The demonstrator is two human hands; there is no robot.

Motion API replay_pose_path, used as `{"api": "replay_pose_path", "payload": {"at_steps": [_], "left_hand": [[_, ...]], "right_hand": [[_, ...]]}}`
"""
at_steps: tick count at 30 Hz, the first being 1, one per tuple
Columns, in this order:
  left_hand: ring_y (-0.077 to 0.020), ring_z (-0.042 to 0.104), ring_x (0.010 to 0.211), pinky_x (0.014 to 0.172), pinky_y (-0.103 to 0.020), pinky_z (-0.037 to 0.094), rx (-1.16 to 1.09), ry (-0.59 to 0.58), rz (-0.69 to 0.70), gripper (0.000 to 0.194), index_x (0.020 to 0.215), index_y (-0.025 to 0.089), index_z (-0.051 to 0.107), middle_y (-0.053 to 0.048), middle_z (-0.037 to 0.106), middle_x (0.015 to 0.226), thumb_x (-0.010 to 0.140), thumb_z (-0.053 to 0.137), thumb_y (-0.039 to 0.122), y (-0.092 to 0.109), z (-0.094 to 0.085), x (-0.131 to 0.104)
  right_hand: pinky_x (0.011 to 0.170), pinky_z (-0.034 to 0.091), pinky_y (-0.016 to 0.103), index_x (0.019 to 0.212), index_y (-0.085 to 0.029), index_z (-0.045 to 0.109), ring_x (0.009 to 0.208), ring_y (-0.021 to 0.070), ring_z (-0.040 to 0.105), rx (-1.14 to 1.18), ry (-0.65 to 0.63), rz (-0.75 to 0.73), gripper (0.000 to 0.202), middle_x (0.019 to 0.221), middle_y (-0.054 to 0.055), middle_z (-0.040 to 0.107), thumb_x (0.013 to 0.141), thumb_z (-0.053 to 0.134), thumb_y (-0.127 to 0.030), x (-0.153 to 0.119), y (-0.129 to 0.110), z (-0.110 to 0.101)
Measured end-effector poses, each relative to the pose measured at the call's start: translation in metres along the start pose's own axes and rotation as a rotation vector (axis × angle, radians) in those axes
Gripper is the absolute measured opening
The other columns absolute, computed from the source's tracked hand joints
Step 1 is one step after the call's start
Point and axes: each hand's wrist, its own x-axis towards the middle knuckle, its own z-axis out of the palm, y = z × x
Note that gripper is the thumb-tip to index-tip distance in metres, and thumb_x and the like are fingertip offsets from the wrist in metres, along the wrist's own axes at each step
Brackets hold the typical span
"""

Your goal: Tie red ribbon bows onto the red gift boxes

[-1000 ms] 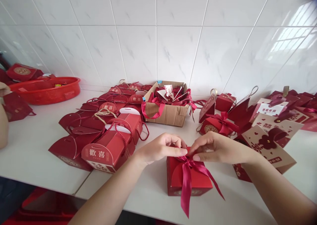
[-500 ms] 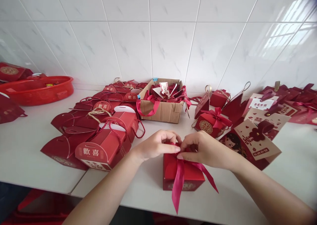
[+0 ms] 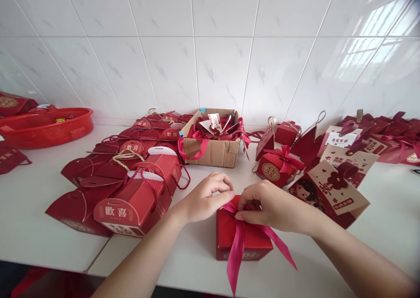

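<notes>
A small red gift box point(image 3: 226, 234) with a gold pattern on its front stands on the white table before me. A magenta satin ribbon point(image 3: 236, 250) is tied on its top, and two tails hang down over the front and right side. My right hand point(image 3: 269, 208) pinches the ribbon at the knot between thumb and fingers. Just above the box's left top edge, my left hand point(image 3: 208, 197) has loosely bent fingers, its thumb a little apart from them. A strip of ribbon shows beneath that thumb. The knot is partly covered by my right fingers.
Red boxes with rope handles point(image 3: 131, 201) crowd the left. Behind stands a cardboard box point(image 3: 210, 152) of ribbons and tags. To the right are a ribbon-tied box point(image 3: 274, 169), printed bags point(image 3: 331, 188) and more red boxes. A red basin point(image 3: 49, 129) sits far left.
My left hand has lifted slightly off the knot and its fingers have loosened from the ribbon. My right hand stays at the knot. The camera view has tilted up slightly.
</notes>
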Motion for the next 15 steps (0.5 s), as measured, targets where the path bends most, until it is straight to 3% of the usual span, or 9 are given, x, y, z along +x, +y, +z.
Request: {"api": "replay_pose_path", "payload": {"at_steps": [8,15], "left_hand": [[-0.0137,0.050,0.076,0.072,-0.028,0.038,0.168,0.107,0.015,0.039,0.054,0.017,0.038,0.001,0.047,0.080,0.090,0.041,0.029,-0.004,0.002,-0.002],[-0.0138,0.051,0.077,0.072,-0.027,0.039,-0.052,0.067,-0.004,0.035,0.065,0.017,0.052,0.000,0.051,0.085,0.092,0.042,0.039,-0.007,0.004,0.001]], "right_hand": [[0.048,0.034,0.023,0.073,-0.018,0.066,0.054,0.0090,0.047,-0.011,0.009,0.018,0.015,0.066,-0.001,0.064,0.082,0.060,-0.028,0.001,-0.001,-0.003],[0.050,0.034,0.023,0.084,-0.019,0.064,0.055,0.0093,0.043,0.118,0.043,0.029,0.018,0.062,-0.004,0.053,0.085,0.059,-0.036,-0.001,0.006,-0.017]]}}
